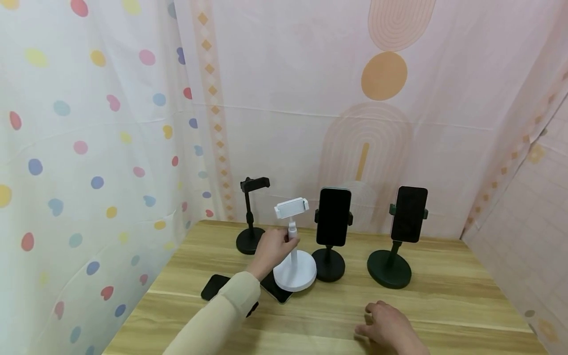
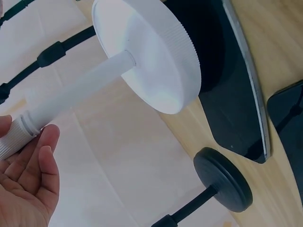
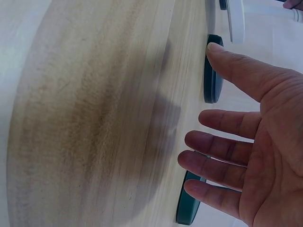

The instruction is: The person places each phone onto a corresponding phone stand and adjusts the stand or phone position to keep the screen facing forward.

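My left hand (image 1: 272, 249) grips the pole of a white phone stand (image 1: 295, 271), thumb and fingers around its ribbed collar (image 2: 16, 137). The stand's clamp is empty. Its round base overlaps a dark phone (image 1: 278, 292); whether they touch, I cannot tell. Another dark phone (image 1: 215, 286) lies to the left, near my sleeve. My right hand (image 1: 386, 325) hovers over the front right of the table, holding nothing. In the right wrist view its fingers (image 3: 222, 142) are spread and nearly straight.
A black phone stand (image 1: 249, 240) with an empty clamp stands at the back left. Right of the white stand, a black stand (image 1: 328, 265) holds an upright phone (image 1: 335, 217). Farther right, a green stand (image 1: 389, 268) holds another phone (image 1: 409, 214). Patterned curtains (image 1: 275, 123) surround the wooden table (image 1: 448, 296).
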Demonstrator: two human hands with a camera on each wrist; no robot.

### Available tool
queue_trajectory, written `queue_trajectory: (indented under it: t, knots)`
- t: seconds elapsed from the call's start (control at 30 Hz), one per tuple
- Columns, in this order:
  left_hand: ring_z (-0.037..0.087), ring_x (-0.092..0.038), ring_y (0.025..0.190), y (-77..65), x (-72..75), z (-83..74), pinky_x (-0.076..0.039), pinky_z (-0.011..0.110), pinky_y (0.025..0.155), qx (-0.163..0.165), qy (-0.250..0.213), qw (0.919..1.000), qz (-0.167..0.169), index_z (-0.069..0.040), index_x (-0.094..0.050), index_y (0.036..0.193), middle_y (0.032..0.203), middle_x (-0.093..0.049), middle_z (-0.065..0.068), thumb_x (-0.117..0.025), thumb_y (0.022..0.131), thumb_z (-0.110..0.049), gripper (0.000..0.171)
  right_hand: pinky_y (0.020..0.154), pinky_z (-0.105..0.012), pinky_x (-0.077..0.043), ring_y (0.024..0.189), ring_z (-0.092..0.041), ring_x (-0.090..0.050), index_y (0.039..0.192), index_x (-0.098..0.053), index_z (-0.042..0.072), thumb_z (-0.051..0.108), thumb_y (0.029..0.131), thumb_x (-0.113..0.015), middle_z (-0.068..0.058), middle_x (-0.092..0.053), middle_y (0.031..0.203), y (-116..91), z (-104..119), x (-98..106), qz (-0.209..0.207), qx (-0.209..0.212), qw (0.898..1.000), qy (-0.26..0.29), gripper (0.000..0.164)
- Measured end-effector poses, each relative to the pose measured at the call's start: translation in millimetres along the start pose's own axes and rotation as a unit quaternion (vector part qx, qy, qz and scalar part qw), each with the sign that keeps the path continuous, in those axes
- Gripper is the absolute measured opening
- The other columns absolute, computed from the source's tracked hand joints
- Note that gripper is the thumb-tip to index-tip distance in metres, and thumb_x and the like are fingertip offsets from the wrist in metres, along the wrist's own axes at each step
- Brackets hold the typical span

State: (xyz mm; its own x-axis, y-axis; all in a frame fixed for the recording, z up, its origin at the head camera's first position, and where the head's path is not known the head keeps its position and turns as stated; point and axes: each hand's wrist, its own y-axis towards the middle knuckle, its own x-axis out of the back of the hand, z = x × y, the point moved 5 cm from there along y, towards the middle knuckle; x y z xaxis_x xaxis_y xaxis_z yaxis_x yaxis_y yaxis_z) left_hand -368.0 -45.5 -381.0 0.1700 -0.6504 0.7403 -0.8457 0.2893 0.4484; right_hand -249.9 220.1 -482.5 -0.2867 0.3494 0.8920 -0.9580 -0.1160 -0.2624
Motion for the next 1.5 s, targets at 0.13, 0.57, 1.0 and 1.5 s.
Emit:
queue_trajectory:
  t: [0.13, 0.57, 1.0, 1.5]
  knots:
    - [0.009, -0.046, 0.053, -9.7, 2.4, -2.7, -0.040, 0.025, 0.050, -0.003, -0.018, 0.9998, 0.004, -0.009, -0.068, 0.078, 0.063, -0.059, -0.004, -0.067, 0.094, -0.020, 0.019, 0.085, -0.051, -0.050, 0.088, -0.024, -0.060, 0.114, -0.067, 0.000, 0.045, 0.083, -0.078, -0.008, -0.065, 0.100, -0.1, 1.4, -0.1, 0.001, 0.003, 1.000, -0.003, 0.055]
    - [0.004, -0.055, 0.062, -39.9, -1.7, -26.6, -0.048, 0.022, 0.057, -0.047, -0.051, 0.9958, 0.059, -0.010, -0.069, 0.087, 0.075, -0.068, -0.003, -0.068, 0.095, -0.022, 0.014, 0.084, -0.051, -0.050, 0.087, -0.025, -0.060, 0.112, -0.067, -0.002, 0.043, 0.083, -0.078, -0.008, -0.064, 0.097, -1.6, 4.2, 0.5, -0.012, 0.009, 1.000, 0.001, 0.054]
    - [0.001, -0.047, 0.053, -42.9, -36.3, -49.3, -0.043, 0.019, 0.050, -0.061, -0.050, 0.9896, 0.120, -0.012, -0.064, 0.081, 0.063, -0.055, -0.011, -0.068, 0.096, -0.027, 0.021, 0.081, -0.049, -0.051, 0.082, -0.022, -0.058, 0.110, -0.068, -0.001, 0.043, 0.082, -0.079, -0.007, -0.063, 0.094, -1.3, 5.2, 1.2, -0.016, 0.001, 1.000, -0.008, 0.054]
    - [0.001, -0.046, 0.055, -29.8, -58.3, -68.3, -0.040, 0.017, 0.051, -0.083, -0.024, 0.9884, 0.125, -0.014, -0.061, 0.077, 0.063, -0.052, -0.012, -0.069, 0.095, -0.029, 0.025, 0.078, -0.047, -0.052, 0.080, -0.021, -0.057, 0.109, -0.068, -0.001, 0.043, 0.082, -0.079, -0.006, -0.062, 0.092, 0.5, 1.6, -0.6, -0.020, 0.004, 1.000, -0.004, 0.053]
